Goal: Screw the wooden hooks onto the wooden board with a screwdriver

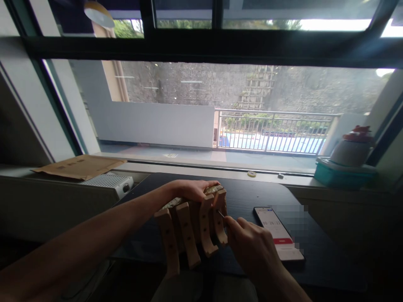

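Note:
A wooden piece with several curved slats [188, 230] stands near the table's front edge. Round dark holes run down the slats, and a shiny patterned part [214, 189] shows behind their tops. Over its upper back lies my left hand [190, 191], gripping it; some fingers are hidden behind the wood. My right hand [248, 239] is closed around a thin metal tool [221, 214], its handle covered by my fingers. The tool's tip meets a hole in the upper part of the rightmost slat.
On the dark table [242, 193], right of my right hand, lies a phone [280, 235] showing a timer. A tape roll [251, 173] and a small grey object [280, 175] sit on the sill. A teal box [343, 174] is at right, a brown envelope [82, 165] at left.

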`<action>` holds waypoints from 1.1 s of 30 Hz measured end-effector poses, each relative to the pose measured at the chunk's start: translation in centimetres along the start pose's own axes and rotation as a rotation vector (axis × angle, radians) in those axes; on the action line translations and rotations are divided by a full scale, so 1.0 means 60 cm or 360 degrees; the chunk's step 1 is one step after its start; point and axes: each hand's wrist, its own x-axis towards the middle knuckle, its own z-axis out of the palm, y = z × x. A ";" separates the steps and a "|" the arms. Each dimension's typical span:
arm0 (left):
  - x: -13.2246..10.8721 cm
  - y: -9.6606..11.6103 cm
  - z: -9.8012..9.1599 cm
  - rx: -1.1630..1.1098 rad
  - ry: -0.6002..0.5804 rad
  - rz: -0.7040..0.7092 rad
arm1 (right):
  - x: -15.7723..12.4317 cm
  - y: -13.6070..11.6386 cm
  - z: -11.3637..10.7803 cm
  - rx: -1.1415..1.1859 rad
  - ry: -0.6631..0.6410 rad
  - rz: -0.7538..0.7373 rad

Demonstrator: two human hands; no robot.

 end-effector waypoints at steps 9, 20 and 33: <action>0.002 -0.013 -0.006 0.0085 0.0007 0.0067 | 0.018 -0.011 -0.032 0.0367 -0.0190 0.0391; -0.044 0.039 -0.063 0.0663 0.0402 -0.0187 | 0.065 -0.042 -0.051 -0.0142 -0.0361 0.0080; -0.064 0.069 -0.007 0.0992 0.0257 -0.0332 | 0.078 -0.020 -0.044 -0.0039 -0.0305 -0.0094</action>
